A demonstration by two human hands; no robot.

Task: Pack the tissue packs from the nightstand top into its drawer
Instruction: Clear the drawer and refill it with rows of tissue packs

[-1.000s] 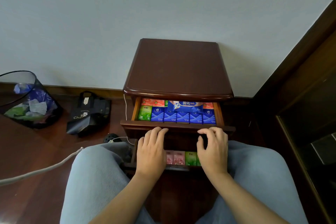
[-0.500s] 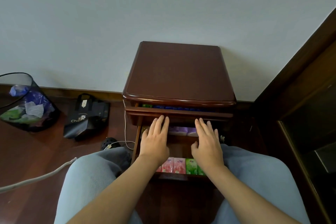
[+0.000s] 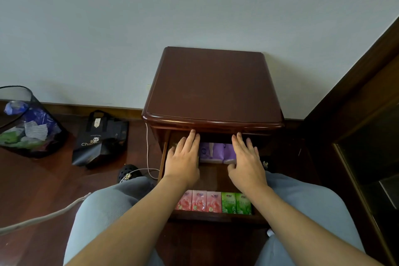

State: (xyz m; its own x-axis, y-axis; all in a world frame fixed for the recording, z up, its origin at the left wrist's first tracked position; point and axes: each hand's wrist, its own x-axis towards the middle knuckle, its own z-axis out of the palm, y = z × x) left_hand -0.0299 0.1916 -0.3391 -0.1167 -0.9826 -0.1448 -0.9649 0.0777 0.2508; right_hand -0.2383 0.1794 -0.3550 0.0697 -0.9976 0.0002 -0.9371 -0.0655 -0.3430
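The dark wooden nightstand (image 3: 212, 84) stands against the wall, and its top is bare. Its upper drawer is pushed in under the top's front edge. My left hand (image 3: 183, 157) and my right hand (image 3: 246, 160) lie flat with straight fingers, fingertips at the upper drawer's front. Below them the lower drawer (image 3: 216, 217) is pulled out. It holds purple tissue packs (image 3: 214, 153) at the back and pink packs (image 3: 198, 201) and green packs (image 3: 236, 203) in a row at the front.
A mesh waste bin (image 3: 26, 123) with rubbish stands at the left. A black bag (image 3: 100, 138) lies on the wooden floor beside a white cable (image 3: 148, 149). A dark cabinet (image 3: 367, 136) is close on the right. My knees flank the lower drawer.
Both hands pushed the upper drawer, full of blue and other packs, into the nightstand until it closed. The view shifted down slightly, showing more of the lower drawer.
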